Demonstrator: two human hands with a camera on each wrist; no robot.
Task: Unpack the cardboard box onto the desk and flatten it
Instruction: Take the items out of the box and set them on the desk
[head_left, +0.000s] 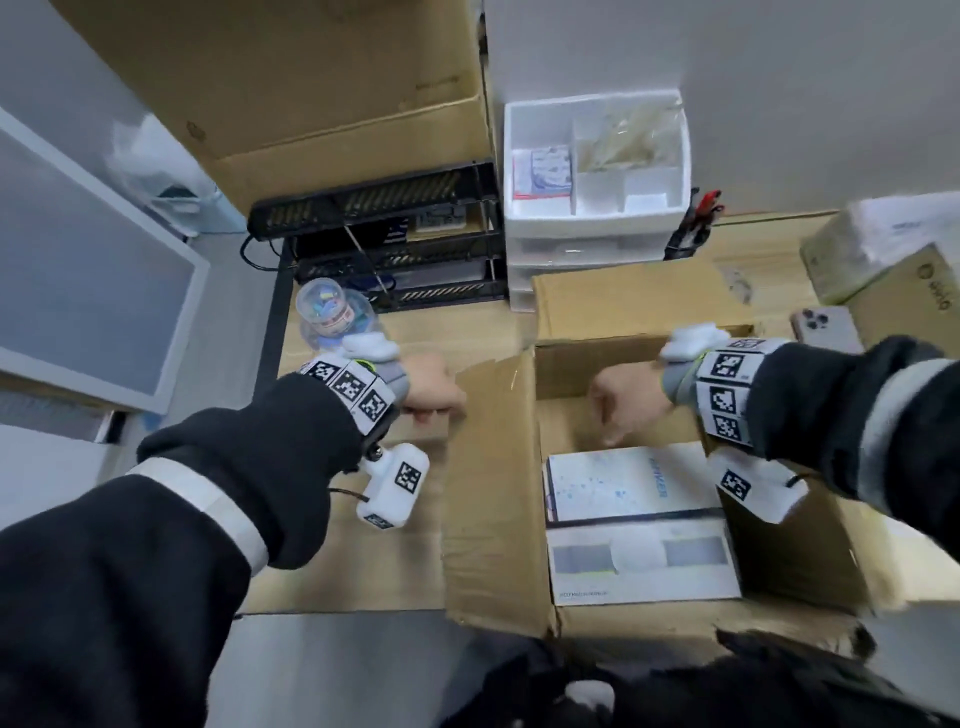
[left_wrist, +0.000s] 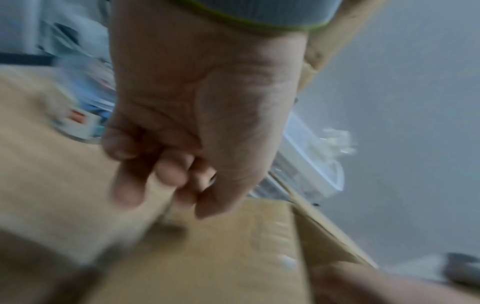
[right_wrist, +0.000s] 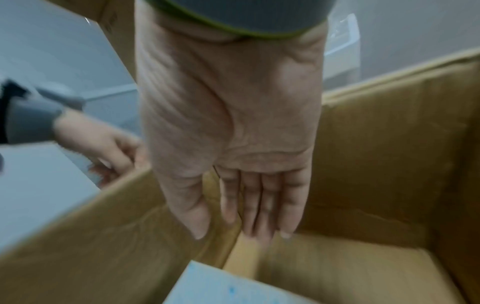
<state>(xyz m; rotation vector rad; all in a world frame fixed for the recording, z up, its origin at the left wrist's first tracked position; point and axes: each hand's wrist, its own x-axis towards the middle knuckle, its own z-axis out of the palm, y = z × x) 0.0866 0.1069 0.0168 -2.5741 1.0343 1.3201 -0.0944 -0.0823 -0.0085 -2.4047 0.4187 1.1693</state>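
The cardboard box (head_left: 644, 374) stands open on the desk (head_left: 337, 566), in front of the person. Its left flap (head_left: 491, 493) is folded outward and lies toward the left hand.

The left hand (head_left: 434, 392) is outside the box, at the far edge of this left flap. In the left wrist view its fingers (left_wrist: 168, 170) are curled toward the palm, over cardboard, but the picture is blurred and I cannot tell if they really hold the flap or only touch it.

The right hand (head_left: 623, 402) is lowered inside the box, near its far wall. In the right wrist view the fingers (right_wrist: 262, 201) are straight and close together, pointing down to the box bottom, and they hold nothing.

Inside the box, on the near side, lie two flat items: a white box with blue print (head_left: 631, 480) and, nearer to the person, a white package with grey rectangles (head_left: 641, 564). The right hand is just beyond the white box and does not touch it.

Behind the box on the desk stand a white foam tray with compartments (head_left: 597, 156), a black wire rack (head_left: 384, 239) and a clear plastic jar (head_left: 330, 306). A phone (head_left: 823, 327) lies to the right of the box.
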